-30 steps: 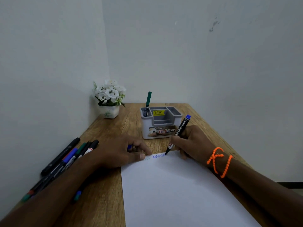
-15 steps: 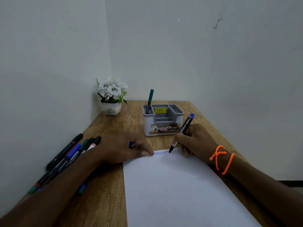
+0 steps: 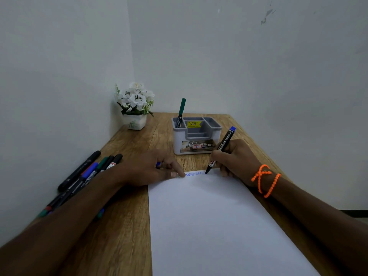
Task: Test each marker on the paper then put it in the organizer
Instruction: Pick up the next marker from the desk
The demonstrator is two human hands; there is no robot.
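My right hand (image 3: pixel 236 159) grips a black marker with a blue end (image 3: pixel 225 143), its tip touching the top edge of the white paper (image 3: pixel 215 222) at the end of a blue zigzag line (image 3: pixel 194 174). My left hand (image 3: pixel 148 169) presses the paper's top left corner with its fingertips and holds a small blue cap (image 3: pixel 158 164) between the fingers. The grey and white organizer (image 3: pixel 196 136) stands just beyond the paper, with a green marker (image 3: pixel 180 112) upright in its left compartment. Several more markers (image 3: pixel 85 174) lie in a pile at the left.
A white pot of white flowers (image 3: pixel 135 107) stands in the back left corner. Walls close off the wooden table (image 3: pixel 127 226) on the left and at the back. An orange beaded band (image 3: pixel 264 179) circles my right wrist.
The blue zigzag has grown to the right, and my right hand with the marker has shifted slightly right along the paper's top edge. My left hand stays put.
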